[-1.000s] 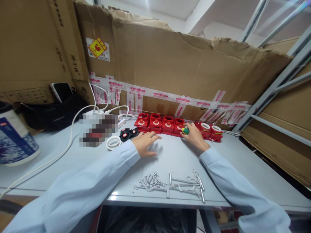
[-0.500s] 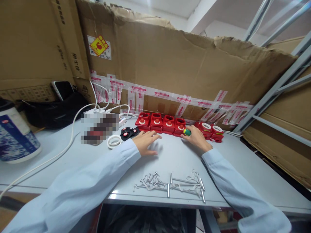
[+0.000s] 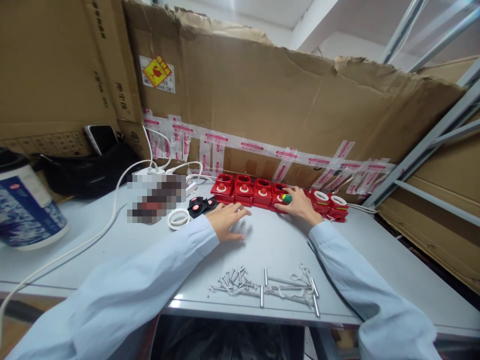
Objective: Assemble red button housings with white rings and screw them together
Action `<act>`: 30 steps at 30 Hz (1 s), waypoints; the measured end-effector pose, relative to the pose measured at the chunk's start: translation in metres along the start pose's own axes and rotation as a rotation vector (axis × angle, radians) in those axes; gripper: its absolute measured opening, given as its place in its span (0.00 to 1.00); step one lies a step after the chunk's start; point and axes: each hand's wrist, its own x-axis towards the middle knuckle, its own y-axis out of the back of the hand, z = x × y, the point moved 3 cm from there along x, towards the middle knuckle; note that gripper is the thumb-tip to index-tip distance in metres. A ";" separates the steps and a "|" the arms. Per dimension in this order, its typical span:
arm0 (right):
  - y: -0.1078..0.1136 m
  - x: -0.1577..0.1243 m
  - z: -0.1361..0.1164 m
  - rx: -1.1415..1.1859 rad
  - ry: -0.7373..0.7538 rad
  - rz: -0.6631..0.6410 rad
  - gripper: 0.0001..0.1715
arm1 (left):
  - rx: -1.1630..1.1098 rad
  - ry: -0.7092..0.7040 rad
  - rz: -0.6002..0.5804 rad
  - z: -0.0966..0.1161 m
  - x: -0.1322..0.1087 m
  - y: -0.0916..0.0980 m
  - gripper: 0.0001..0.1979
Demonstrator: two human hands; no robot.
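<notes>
My right hand (image 3: 300, 205) reaches to the fourth red housing (image 3: 275, 205) in the back row, a short green-and-yellow piece (image 3: 287, 198) gripped between thumb and fingers. Its far end is not visible, so I cannot tell its exact kind. To the left stand more red housings (image 3: 243, 189) with white rings and red knobs on their fronts. My left hand (image 3: 226, 222) hovers over or rests on the table with fingers apart, holding nothing. Beside it lie black parts with red centres (image 3: 197, 206) and white rings (image 3: 178, 219).
Near the front edge lie several screws (image 3: 236, 277) and metal T-shaped rods (image 3: 288, 286) with whitish strings. Two red housings with white rings (image 3: 338, 201) stand right of my hand. A large tub (image 3: 32, 205), a white cable (image 3: 101, 225) and a black bag (image 3: 82, 172) occupy the left.
My right hand has moved slightly left and up with the green-and-yellow piece, further over the fourth red housing. My left hand keeps its open pose; the view has shifted slightly.
</notes>
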 end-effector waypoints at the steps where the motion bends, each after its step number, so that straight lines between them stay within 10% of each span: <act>1: 0.002 0.000 0.001 -0.003 0.009 -0.024 0.41 | -0.003 -0.001 0.001 0.000 0.000 0.000 0.30; 13: 0.051 -0.039 -0.035 -0.009 0.123 -0.221 0.23 | -0.040 -0.017 0.007 0.001 0.000 0.003 0.32; 21: 0.066 -0.085 -0.096 0.720 0.353 -0.471 0.18 | -0.322 -0.051 0.061 0.012 -0.005 0.003 0.49; 27: 0.065 -0.076 -0.070 0.566 0.246 -0.047 0.15 | -0.251 -0.034 -0.004 0.017 -0.005 0.001 0.49; 30: 0.045 -0.068 -0.043 0.355 0.226 -0.134 0.15 | -0.244 -0.024 -0.030 0.008 -0.006 0.001 0.45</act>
